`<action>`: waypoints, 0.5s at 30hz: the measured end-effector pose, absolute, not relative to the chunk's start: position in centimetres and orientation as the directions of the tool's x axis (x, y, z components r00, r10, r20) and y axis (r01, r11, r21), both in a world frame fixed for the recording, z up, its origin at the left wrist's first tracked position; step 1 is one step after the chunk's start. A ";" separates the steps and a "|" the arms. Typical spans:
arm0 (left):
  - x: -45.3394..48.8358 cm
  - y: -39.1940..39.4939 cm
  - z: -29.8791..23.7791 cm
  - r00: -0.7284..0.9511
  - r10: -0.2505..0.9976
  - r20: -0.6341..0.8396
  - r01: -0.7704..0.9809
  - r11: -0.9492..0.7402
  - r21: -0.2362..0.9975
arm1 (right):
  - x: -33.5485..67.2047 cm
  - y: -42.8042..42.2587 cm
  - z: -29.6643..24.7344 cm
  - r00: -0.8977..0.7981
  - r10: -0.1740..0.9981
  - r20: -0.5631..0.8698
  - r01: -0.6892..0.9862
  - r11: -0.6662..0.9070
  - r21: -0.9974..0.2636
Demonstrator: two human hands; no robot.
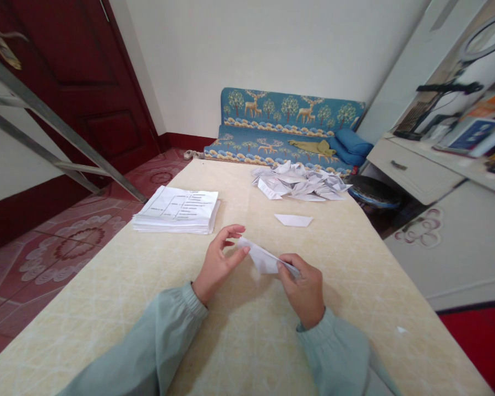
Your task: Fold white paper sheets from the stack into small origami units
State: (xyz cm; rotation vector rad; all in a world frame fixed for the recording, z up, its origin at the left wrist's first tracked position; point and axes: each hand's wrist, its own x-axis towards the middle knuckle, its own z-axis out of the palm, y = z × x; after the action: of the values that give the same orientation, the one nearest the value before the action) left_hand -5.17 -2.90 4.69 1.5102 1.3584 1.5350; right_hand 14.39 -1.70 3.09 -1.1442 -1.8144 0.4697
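Both my hands hold one folded white paper piece just above the beige table. My left hand pinches its left tip between thumb and fingers. My right hand is closed on its right end. A finished folded white paper lies flat on the table a little beyond my hands. Farther back sits a heap of folded papers, and to the left a stack of printed sheets.
A small paper scrap lies near the table's right edge. A metal ladder leans by the dark red door on the left. A blue patterned cushion seat stands against the far wall; a white cabinet with drawer is on the right.
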 end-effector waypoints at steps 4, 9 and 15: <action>-5.4 -3.5 5.6 0.071 0.786 0.615 0.634 -0.511 0.580 | 14.6 -1.6 3.0 -0.268 0.731 0.627 0.539 0.653 -0.531; -4.9 -3.9 5.7 0.184 0.763 0.619 0.747 -0.518 0.417 | 14.6 -1.6 3.0 -0.341 0.658 0.672 0.538 0.722 -0.434; -5.1 -3.8 5.7 0.194 0.764 0.615 0.763 -0.511 0.394 | 14.8 -1.5 2.7 -0.320 0.655 0.684 0.565 0.712 -0.417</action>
State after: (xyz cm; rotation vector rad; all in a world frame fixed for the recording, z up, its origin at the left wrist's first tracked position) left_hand -5.07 -3.78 5.73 2.4268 1.5521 1.2509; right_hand 14.82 -1.48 2.70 -0.9326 -2.0085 0.1250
